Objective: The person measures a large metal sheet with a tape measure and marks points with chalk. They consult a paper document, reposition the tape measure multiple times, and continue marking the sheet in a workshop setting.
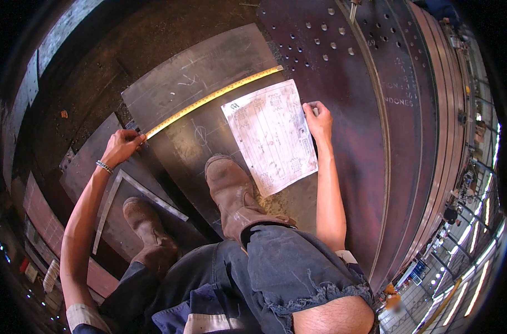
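- At the left end of the yellow measuring tape (214,96), pinching with thumb and fingers of the left hand (122,147) clamped together on it.
- Just beside the right edge of the printed sheet (273,139), curling the fingers of the right hand (319,122); cannot tell whether clamped on anything.
- Beneath tape and sheet, lying flat: grey steel plate (209,61), pressed by the right boot (229,181).
- Near the left boot (142,222), angled metal strip (120,175).
- Off to the right, dark red steel (354,106) with holes.
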`<state>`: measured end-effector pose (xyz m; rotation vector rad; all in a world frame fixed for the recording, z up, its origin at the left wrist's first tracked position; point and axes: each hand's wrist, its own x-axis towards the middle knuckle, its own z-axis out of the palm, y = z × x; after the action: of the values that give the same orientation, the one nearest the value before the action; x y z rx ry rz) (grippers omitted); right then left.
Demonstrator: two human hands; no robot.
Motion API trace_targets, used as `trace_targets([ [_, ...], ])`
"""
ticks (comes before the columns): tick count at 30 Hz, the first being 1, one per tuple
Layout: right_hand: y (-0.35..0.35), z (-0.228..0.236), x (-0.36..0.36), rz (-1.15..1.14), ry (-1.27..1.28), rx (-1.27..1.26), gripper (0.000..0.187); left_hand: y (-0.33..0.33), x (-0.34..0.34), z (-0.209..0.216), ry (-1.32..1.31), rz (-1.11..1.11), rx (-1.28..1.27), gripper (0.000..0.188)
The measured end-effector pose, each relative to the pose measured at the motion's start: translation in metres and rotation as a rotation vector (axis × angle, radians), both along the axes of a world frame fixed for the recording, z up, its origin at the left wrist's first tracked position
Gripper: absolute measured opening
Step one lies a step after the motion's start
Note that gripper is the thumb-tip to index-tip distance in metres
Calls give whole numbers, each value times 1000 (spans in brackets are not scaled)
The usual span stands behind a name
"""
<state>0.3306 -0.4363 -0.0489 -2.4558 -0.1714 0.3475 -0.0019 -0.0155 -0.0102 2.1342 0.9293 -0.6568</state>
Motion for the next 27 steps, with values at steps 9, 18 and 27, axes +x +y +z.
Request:
trace_targets([
  [9,1,-1,0,-5,14,0,23,1,2,1,27,-6,7,44],
  [18,2,4,-2,-2,30,-22,24,2,2,-1,27,-29,23,40],
  [27,-1,5,-7,-2,18,-15,24,3,-4,-5,39,-67,39,41],
])
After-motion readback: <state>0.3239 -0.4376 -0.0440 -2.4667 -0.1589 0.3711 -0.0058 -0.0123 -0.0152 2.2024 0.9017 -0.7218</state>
